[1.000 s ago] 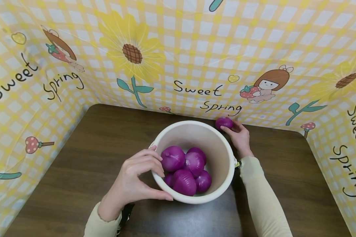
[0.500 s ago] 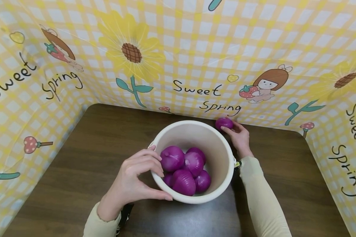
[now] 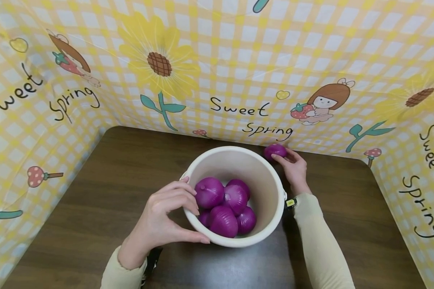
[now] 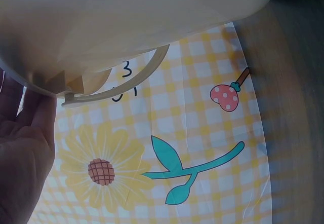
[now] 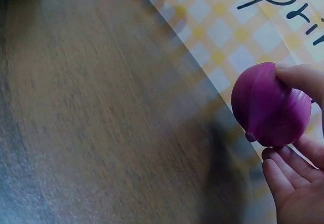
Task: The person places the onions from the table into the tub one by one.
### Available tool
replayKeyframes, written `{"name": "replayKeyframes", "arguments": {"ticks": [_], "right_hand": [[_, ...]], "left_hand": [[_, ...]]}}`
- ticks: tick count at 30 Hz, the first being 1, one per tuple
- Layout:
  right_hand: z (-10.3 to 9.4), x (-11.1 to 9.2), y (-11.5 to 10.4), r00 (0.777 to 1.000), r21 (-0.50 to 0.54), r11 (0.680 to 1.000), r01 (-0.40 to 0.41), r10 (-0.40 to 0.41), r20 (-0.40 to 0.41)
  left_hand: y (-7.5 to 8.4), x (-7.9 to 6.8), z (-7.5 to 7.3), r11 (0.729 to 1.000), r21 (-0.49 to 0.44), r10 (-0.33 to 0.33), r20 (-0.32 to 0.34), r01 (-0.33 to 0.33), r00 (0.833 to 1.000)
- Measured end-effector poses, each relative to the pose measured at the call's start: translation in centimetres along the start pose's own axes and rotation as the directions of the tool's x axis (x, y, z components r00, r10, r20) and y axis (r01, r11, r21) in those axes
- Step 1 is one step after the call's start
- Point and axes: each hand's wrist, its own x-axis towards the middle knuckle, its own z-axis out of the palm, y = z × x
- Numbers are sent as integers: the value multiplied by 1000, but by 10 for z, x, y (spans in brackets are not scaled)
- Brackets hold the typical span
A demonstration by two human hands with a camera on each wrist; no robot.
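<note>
A cream bucket (image 3: 235, 242) stands on the table in the head view, with several purple onions (image 3: 224, 221) inside it. My left hand (image 3: 162, 212) grips the bucket's left rim, fingers over the edge and thumb along the near side. In the left wrist view, the bucket's side (image 4: 131, 26) and handle (image 4: 147, 77) fill the top. Behind the bucket's far right, my right hand (image 3: 294, 168) holds another purple onion (image 3: 275, 152) near the back wall. The right wrist view shows this onion (image 5: 268, 105) pinched between thumb and fingers, its small stub pointing down-left.
The dark wooden table (image 3: 351, 216) extends to both sides of the bucket. A yellow checked cloth (image 3: 235, 72) with flowers and lettering hangs along the back and both sides of the table.
My right hand has moved slightly right and nearer with the onion. My left hand keeps its grip on the bucket rim, and the head view has shifted a little.
</note>
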Motion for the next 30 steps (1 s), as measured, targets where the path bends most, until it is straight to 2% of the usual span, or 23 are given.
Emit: {"name": "replayKeyframes", "arguments": {"ticks": [10,20,30], "right_hand": [[-5,-6,-4,1000,27,999,18,-18,-23],[-10,-12,-9,999,12,999,35,-35,-18],[-13,-23,-18,997,46,996,77,-77,-8]], "left_hand": [[-3,-2,0,1000,2,-12,5,12,1000],[-2,-1,0,1000,2,-2,3,2,1000],[-3,-2,0,1000,5,2,4,-2,1000]]}}
